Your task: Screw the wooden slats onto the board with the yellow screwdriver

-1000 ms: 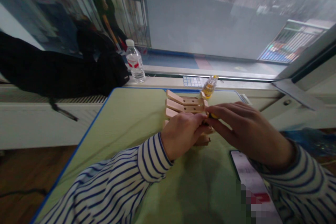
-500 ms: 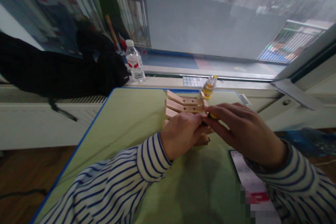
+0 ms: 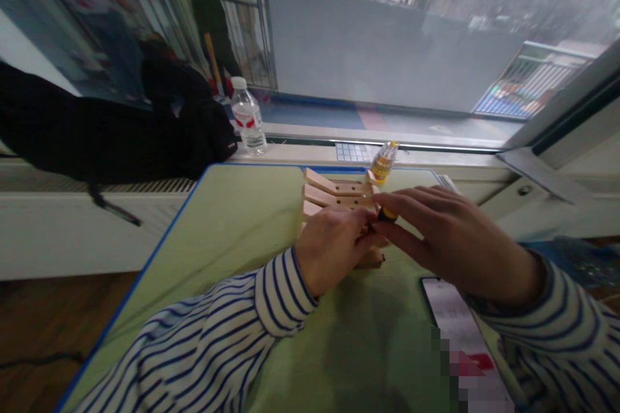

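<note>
The person's left hand (image 3: 332, 248) is closed over the near part of a wooden piece (image 3: 320, 197), its thumb and forefinger drawn together at the right side; whether the fingertips also pinch something smaller is hidden. The right hand (image 3: 450, 242) reaches in from the right with its fingers bent, thumb and forefinger nipping a small black-and-yellow object (image 3: 387, 214) just beside the left fingertips. The wooden piece sits toward the far side of a pale green table (image 3: 227, 226) with a blue edge; its slats slant up at the left, and the farthest 2 show 2 dark holes each. Striped sleeves (image 3: 285, 293) cover the wrists. Under the right forearm lies a phone (image 3: 458, 319), partly masked by blocky blur. Just beyond the wooden piece is a small yellow-capped bottle (image 3: 384, 163), near a gridded card (image 3: 355, 152) on the windowsill (image 3: 295, 150). Farther left on the sill stands a clear water bottle (image 3: 249, 121), with a black bag (image 3: 140, 135) beside it
</note>
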Motion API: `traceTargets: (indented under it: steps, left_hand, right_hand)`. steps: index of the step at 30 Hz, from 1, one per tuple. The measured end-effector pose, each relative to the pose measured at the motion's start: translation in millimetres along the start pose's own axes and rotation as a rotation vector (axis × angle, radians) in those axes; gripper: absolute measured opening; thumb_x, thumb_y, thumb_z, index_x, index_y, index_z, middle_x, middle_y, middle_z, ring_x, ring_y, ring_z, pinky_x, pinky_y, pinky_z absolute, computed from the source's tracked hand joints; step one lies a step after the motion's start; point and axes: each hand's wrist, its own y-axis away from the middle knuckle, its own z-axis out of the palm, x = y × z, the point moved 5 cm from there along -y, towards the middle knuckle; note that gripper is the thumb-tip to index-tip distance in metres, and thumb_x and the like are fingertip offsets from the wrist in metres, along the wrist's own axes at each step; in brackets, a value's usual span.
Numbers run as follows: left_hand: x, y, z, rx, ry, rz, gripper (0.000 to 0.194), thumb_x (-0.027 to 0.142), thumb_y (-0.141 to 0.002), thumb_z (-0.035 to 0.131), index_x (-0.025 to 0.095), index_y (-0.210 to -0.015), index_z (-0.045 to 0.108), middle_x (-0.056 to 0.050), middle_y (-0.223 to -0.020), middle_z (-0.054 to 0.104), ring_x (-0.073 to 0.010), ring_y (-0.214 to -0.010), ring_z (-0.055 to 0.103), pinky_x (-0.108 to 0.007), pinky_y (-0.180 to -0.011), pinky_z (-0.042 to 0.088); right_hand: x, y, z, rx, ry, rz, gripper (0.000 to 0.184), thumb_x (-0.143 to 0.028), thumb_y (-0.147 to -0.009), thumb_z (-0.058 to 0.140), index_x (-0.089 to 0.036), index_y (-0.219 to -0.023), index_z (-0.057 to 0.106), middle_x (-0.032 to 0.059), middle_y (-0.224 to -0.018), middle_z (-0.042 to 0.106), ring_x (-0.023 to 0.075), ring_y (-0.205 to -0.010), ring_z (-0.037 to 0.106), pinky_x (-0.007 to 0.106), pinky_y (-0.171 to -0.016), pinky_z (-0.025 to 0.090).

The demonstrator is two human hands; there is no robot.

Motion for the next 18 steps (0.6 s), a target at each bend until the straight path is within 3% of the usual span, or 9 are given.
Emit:
traceTargets:
  steps: [4,9,18]
  left_hand:
    - [-4.0,1.9,0.9,-0.012,-0.006,-0.004,0.024,0.040,-0.085,0.051,0.019,-0.090,0.063,-0.004,-0.082,0.067,-0.0178,-0.077,0.063,-0.028,-0.066,0.047]
    - [-3.5,1.2,1.9,-0.017,-0.015,-0.005,0.024,0.039,-0.085,0.052,0.018,-0.090,0.063,-0.004,-0.084,0.067,-0.0185,-0.079,0.063,-0.029,-0.068,0.047]
    - [0.8,-1.7,3.3,-0.040,0.030,0.028,0.020,0.032,-0.087,0.050,0.019,-0.096,0.061,-0.003,-0.092,0.068,-0.0180,-0.084,0.063,-0.030,-0.073,0.047]
  right_hand:
    - [-2.8,-0.5,-2.1,0.016,0.003,-0.037,0.033,-0.028,-0.087,0.050,-0.016,-0.117,0.051,0.0101,-0.113,0.062,0.0210,-0.098,0.060,0.036,-0.082,0.048]
    - [-4.4,-0.3,-0.2,-0.036,0.024,-0.076,0.026,-0.021,-0.088,0.047,-0.016,-0.112,0.055,0.0091,-0.105,0.065,0.0204,-0.093,0.062,0.036,-0.080,0.049]
    - [1.8,3.1,1.1,0.009,0.014,-0.034,0.026,-0.026,-0.090,0.045,-0.015,-0.110,0.056,0.0107,-0.101,0.066,0.0204,-0.090,0.063,0.035,-0.078,0.049]
